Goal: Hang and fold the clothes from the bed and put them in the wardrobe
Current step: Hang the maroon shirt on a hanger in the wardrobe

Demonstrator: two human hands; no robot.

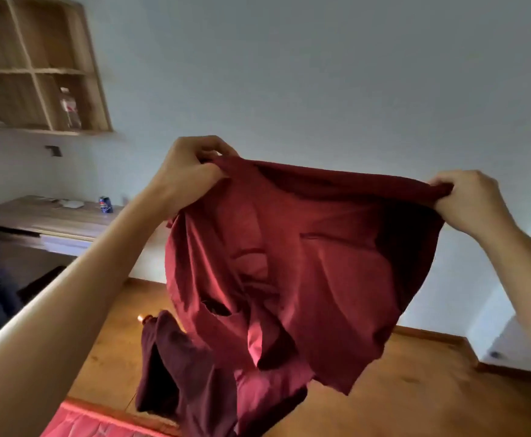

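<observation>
Item 1: drink can, standing on the bench at about nine o'clock in my view. Blue body with a red and white round emblem; the lettering on it is too small and blurred for me to read, so I record no brand name.

Item 2: bottle in the lower right compartment of the wall shelf, at about ten o'clock. It carries a red and white label; I can make out no words or numbers on it.

Item 3: dark red garment, centre of view. I see no print, tag or size mark on it.

No legible text anywhere else.
</observation>
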